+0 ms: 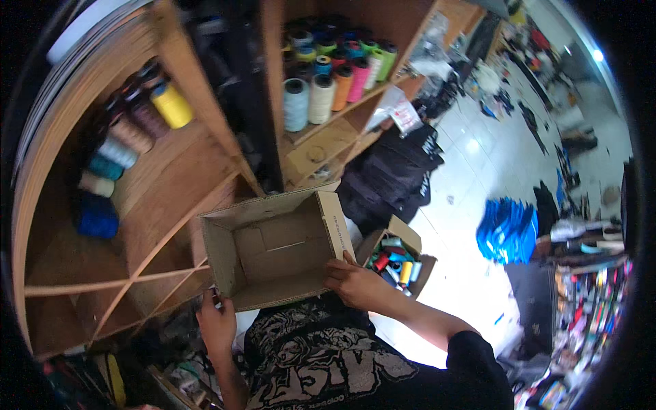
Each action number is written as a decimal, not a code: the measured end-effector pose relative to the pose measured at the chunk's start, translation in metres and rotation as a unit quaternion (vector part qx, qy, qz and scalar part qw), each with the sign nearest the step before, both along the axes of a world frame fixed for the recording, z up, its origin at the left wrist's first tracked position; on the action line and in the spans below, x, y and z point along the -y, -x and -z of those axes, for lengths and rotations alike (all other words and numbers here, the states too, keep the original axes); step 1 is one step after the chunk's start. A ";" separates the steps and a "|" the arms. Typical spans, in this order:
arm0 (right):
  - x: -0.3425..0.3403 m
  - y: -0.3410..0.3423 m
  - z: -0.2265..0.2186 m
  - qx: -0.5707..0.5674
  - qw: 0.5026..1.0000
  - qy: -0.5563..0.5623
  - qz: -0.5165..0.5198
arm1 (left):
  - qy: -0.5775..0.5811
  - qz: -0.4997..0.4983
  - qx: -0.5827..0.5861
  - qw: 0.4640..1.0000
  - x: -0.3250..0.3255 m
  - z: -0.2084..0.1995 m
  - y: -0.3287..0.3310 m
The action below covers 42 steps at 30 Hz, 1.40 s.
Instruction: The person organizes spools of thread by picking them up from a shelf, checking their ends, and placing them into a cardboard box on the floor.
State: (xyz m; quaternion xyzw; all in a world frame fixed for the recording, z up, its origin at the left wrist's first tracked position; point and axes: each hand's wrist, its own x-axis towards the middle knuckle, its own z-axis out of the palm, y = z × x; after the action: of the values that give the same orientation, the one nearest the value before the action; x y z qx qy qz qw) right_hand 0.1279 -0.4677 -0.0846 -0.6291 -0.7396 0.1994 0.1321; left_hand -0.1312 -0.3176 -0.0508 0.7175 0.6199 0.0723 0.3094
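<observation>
An open cardboard box [266,297] is held up in front of my body, its opening facing me, with only bare brown walls and bottom showing inside. My right hand [348,281] is closed on its near right corner, fingers along the printed side. At the near left corner, my left hand [217,318] is closed against the box edge, part of its grip hidden. Beyond the box, thread cones [320,99] in pale blue, cream, orange, pink and green crowd a wooden shelf.
A curved wooden shelf [171,160] on the left carries a row of thread cones [133,133]. Right of the box, a smaller carton [425,273] holds mixed spools on the floor. Dark packed bundles [393,174] and a blue plastic-wrapped stack [507,231] lie on the tiles.
</observation>
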 end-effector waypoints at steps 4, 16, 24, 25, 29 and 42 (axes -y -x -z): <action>0.047 -0.014 -0.009 -0.018 0.993 -0.008 0.115 | 0.038 0.101 0.061 0.992 -0.005 0.008 -0.044; 0.195 -0.120 -0.012 -0.053 0.806 -0.080 0.585 | 0.116 0.361 0.174 0.909 0.014 0.035 -0.198; 0.259 -0.201 0.011 0.071 0.724 -0.110 0.677 | 0.141 0.423 0.053 0.893 0.038 0.063 -0.248; 0.266 -0.207 0.015 0.084 0.732 -0.105 0.668 | 0.139 0.427 0.053 0.892 0.039 0.068 -0.254; 0.274 -0.218 0.036 0.089 0.757 -0.085 0.642 | 0.118 0.473 0.048 0.872 0.038 0.082 -0.283; 0.152 -0.134 0.147 0.056 0.931 -0.067 0.353 | 0.173 0.448 -0.050 0.876 -0.014 0.190 -0.385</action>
State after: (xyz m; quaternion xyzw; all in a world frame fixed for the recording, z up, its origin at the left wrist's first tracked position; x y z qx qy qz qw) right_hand 0.2618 -0.6202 -0.2318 -0.8496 -0.4874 0.0540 0.1943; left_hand 0.2541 -0.3037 -0.2408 0.8563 0.2493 -0.2183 0.3961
